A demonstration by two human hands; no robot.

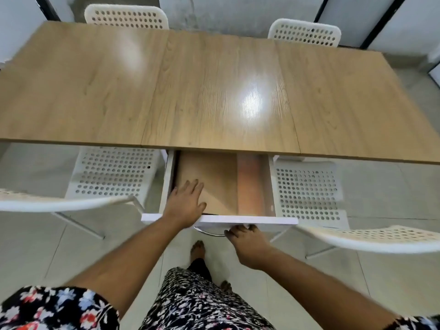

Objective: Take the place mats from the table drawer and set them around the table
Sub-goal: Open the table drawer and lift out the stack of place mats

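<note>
Wood-toned place mats point(214, 184) lie flat in the pulled-out white drawer point(219, 220) under the near edge of the table point(214, 91), their long axis running from the drawer front back beneath the tabletop. They look tan and smooth, with a shiny orange-pink strip along their right side. The left hand point(184, 203) reaches over the drawer front, fingers spread and straight, resting on the mats. The right hand point(247, 244) curls its fingers round the metal handle point(209, 232) below the front.
</note>
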